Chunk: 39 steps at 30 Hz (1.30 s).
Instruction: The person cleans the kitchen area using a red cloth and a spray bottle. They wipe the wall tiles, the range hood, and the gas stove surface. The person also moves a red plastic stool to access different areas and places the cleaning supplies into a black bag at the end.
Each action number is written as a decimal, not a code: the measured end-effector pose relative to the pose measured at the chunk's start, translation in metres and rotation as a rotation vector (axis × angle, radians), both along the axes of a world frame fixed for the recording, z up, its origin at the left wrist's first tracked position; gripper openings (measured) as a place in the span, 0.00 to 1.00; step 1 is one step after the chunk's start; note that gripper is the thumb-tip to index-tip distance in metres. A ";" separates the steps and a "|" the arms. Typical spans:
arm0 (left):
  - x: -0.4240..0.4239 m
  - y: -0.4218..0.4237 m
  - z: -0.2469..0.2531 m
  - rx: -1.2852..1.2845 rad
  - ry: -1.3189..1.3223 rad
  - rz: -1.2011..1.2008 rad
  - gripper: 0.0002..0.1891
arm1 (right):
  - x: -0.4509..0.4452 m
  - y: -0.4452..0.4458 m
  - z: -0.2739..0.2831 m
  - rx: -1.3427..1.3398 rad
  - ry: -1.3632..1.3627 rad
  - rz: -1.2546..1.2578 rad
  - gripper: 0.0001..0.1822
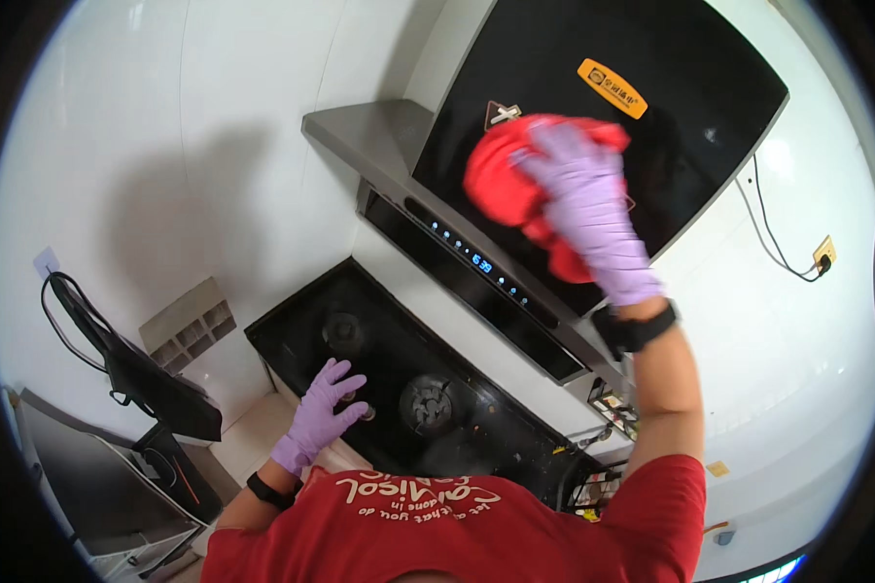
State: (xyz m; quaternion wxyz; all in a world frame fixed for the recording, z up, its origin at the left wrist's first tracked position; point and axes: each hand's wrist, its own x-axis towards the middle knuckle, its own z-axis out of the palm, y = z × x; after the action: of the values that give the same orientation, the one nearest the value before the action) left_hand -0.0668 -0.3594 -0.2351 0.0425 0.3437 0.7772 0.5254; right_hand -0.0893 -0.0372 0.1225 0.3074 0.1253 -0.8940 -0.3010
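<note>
My right hand [580, 182], in a purple rubber glove, presses a red cloth [499, 178] against the black glass front panel [685, 131] of a range hood. The cloth spreads out beneath the palm and hangs down past the wrist side. Lower left, my gloved left hand [324, 415] is over the front edge of the black gas cooktop [386, 321], near its control knobs [367, 413]. Its fingers are spread and hold nothing; whether they touch the cooktop I cannot tell. Below the panel, the hood's control strip [481, 262] shows lit blue icons and digits.
Two burners [430, 404] sit on the cooktop. A black apron [153, 386] hangs from a wall hook at left, beside a grey wall box [188, 324]. A wire rack [594, 484] with items stands at right. A plugged cord [784, 251] runs along the right wall.
</note>
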 end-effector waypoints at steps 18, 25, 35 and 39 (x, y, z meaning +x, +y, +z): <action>-0.012 0.045 0.012 -0.042 0.064 -0.171 0.26 | -0.065 -0.028 -0.079 0.189 0.139 -0.162 0.28; -0.015 0.052 0.015 -0.075 0.069 -0.211 0.26 | 0.016 -0.008 -0.106 0.044 0.056 -0.278 0.21; -0.018 0.067 0.016 -0.114 0.053 -0.311 0.27 | 0.166 0.021 -0.081 0.007 -0.146 -0.734 0.29; -0.027 0.054 0.001 -0.087 0.061 -0.264 0.27 | 0.179 0.008 -0.046 -0.608 -0.218 -0.611 0.31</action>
State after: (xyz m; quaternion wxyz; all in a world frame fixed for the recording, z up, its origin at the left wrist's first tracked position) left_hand -0.0936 -0.3050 -0.2345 0.1023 0.4564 0.7483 0.4704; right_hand 0.0897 -0.0296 0.0761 0.1313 -0.2095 -0.9651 -0.0866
